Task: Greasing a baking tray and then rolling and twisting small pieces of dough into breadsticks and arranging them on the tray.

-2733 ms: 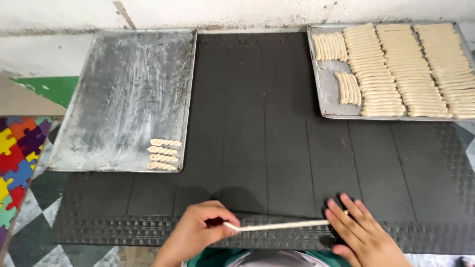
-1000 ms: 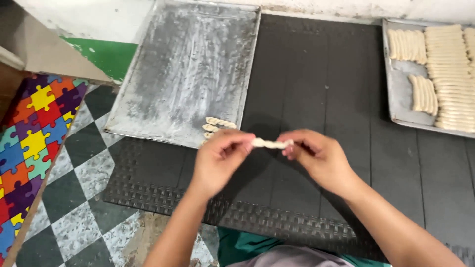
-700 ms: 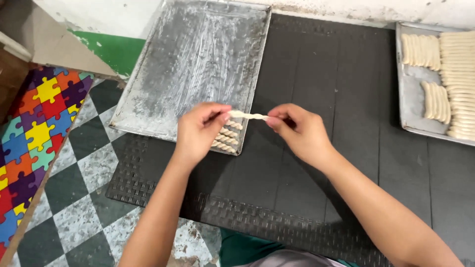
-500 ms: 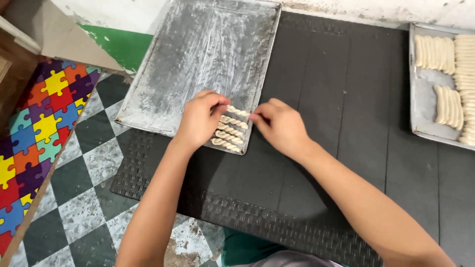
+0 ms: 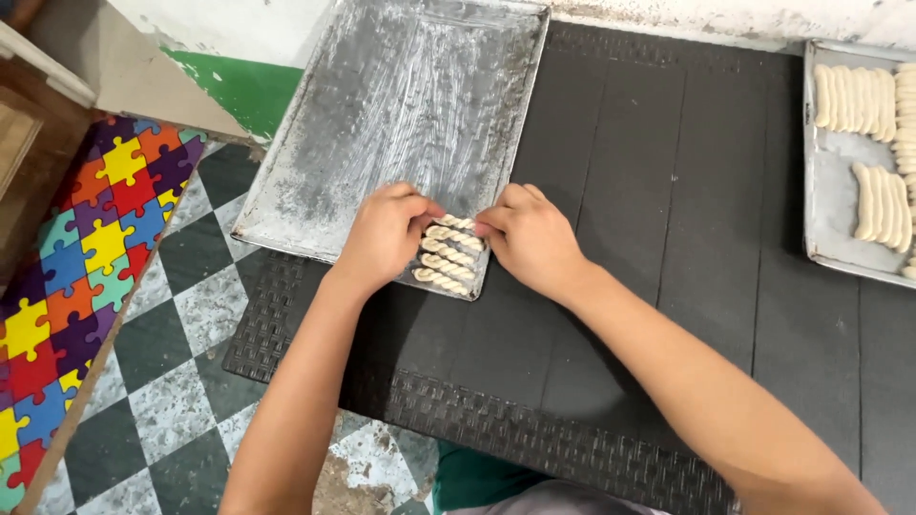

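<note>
Hands — left hand (image 5: 382,234) & right hand (image 5: 530,234) fingers pinched on dough twist (image 5: 456,223) over floured tray (image 5: 401,105), black mat (image 5: 649,191), checkered floor (image 5: 181,381).

A second metal tray (image 5: 828,205) with rows of pale straight dough sticks (image 5: 883,200) is seen at the right on a black rubber mat (image 5: 668,191). A checkered floor (image 5: 176,381) and a coloured puzzle mat (image 5: 72,257) are seen at the left.

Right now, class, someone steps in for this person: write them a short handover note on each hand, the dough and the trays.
Left hand and right hand each pinch an end of a dough twist at the floured tray's near right corner.
Done: about four twists lie in a row there.
Left: plain dough sticks wait on the second tray, far right on the black mat.
</note>
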